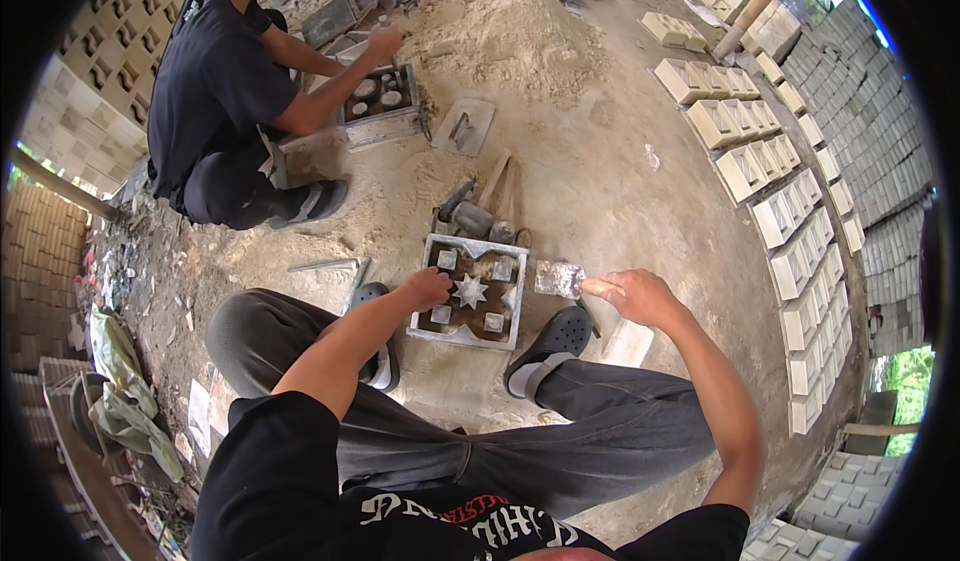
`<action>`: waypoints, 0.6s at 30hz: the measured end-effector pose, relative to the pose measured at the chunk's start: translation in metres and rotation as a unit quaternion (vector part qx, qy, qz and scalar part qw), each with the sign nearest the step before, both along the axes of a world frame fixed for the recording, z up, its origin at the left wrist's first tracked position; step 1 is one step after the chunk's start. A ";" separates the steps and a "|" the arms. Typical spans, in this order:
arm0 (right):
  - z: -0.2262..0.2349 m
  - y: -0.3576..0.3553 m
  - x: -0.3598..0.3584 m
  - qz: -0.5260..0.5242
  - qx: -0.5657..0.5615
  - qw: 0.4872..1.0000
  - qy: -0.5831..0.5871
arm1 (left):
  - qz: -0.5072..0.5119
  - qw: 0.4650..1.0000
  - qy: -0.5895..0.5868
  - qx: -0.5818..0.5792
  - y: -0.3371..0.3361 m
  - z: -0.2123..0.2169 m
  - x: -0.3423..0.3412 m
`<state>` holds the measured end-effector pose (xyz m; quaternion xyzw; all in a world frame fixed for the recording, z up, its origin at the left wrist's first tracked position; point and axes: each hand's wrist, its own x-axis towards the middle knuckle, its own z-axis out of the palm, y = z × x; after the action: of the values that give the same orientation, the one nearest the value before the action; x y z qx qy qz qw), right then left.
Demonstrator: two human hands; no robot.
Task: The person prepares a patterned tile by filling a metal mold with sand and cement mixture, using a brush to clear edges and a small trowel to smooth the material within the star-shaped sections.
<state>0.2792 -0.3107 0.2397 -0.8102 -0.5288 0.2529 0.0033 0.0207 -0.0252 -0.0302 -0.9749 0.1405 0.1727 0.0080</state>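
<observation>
Between my feet lies a square metal mould frame (418, 334) with a star-shaped block (469, 291) at its centre and small square blocks around it. Dark material fills the gaps between the blocks. My left hand (428, 289) reaches over the mould's left wall, fingers curled and closed; what they grip there is hidden. To the right of the mould, my right hand (645, 298) is wrapped around the wooden handle of a trowel (560, 278). The trowel's flat, pale-smeared blade is held level beside the mould's right wall.
Behind the mould lie a mallet (472, 220) and other wooden-handled tools. Farther back are a flat plate with a handle (464, 128) and a sand heap (505, 36). At the left a co-worker (225, 91) crouches over another mould (380, 101). Pale cast blocks (790, 216) line the right side.
</observation>
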 end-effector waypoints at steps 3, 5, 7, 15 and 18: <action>-0.001 -0.002 0.001 -0.006 -0.008 1.000 -0.001 | -0.018 1.000 0.003 0.002 -0.003 0.002 0.001; -0.005 -0.004 0.002 -0.008 -0.007 1.000 0.000 | -0.021 1.000 -0.003 -0.012 -0.004 0.002 0.000; -0.005 -0.004 0.002 -0.002 0.009 1.000 -0.005 | -0.016 1.000 -0.014 -0.022 0.000 -0.001 -0.002; -0.007 -0.005 0.003 0.002 0.012 1.000 -0.007 | 0.129 0.982 -0.130 -0.054 -0.007 -0.012 -0.009; -0.006 -0.005 0.002 0.009 0.003 1.000 -0.006 | 0.139 0.985 -0.102 -0.029 -0.010 -0.009 -0.007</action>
<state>0.2813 -0.3152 0.2334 -0.8068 -0.5369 0.2465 0.0003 0.0141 -0.0347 -0.0394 -0.9973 0.0072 0.0672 -0.0304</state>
